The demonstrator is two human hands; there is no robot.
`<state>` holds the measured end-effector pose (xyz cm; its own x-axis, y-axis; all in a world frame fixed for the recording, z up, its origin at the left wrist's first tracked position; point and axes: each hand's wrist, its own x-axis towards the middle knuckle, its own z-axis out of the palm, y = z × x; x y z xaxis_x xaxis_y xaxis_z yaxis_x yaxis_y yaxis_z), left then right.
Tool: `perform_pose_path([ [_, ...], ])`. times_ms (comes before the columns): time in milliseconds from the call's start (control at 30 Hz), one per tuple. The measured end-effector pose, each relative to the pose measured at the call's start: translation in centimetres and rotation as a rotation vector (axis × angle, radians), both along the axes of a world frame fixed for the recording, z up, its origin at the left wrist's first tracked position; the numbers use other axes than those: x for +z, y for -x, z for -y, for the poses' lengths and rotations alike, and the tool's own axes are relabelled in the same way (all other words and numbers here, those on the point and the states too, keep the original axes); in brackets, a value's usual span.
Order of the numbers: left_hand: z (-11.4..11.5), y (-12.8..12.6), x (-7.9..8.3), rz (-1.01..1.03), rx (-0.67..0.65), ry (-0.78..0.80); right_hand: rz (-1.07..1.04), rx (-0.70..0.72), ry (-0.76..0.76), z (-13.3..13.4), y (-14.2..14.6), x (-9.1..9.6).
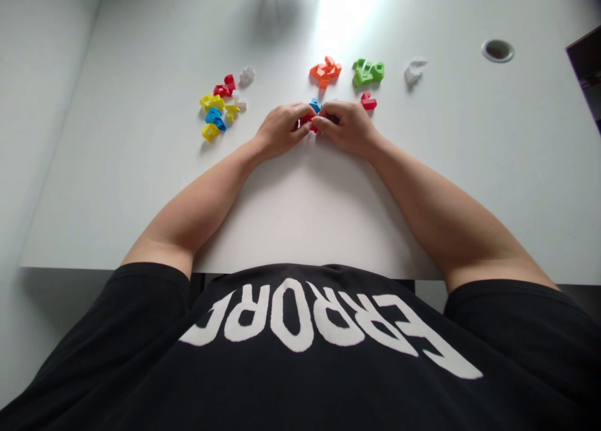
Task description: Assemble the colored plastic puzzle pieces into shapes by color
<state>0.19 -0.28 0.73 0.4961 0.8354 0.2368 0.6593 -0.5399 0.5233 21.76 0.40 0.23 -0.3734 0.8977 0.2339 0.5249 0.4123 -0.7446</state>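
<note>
**2 hands pinch a small angular red plastic piece (306, 120) and a small angular blue plastic piece (315, 106) together**

Both pieces look light, stiff and probably 3D-printed, so they should be best held by their outer faces, though the fingers hide much of them. They sit between the left hand (280, 130) and the right hand (346, 129), whose fingertips press inward and nearly meet. Just beyond the right hand lies a red hooked plastic piece (369, 101). Farther out, on the white table (141, 168), are an orange plastic cluster (325, 72), a green plastic cluster (369, 72), a white plastic piece (413, 71) and, to the left, a mixed pile of yellow, blue, red and white plastic pieces (220, 102).
</note>
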Motion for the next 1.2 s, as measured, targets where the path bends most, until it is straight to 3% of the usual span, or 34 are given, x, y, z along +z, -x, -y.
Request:
perform_pose_path([
  [1200, -0.03, 0.04, -0.09, 0.027, 0.003, 0.02, 0.009, -0.003, -0.024, -0.02, 0.02, -0.14],
])
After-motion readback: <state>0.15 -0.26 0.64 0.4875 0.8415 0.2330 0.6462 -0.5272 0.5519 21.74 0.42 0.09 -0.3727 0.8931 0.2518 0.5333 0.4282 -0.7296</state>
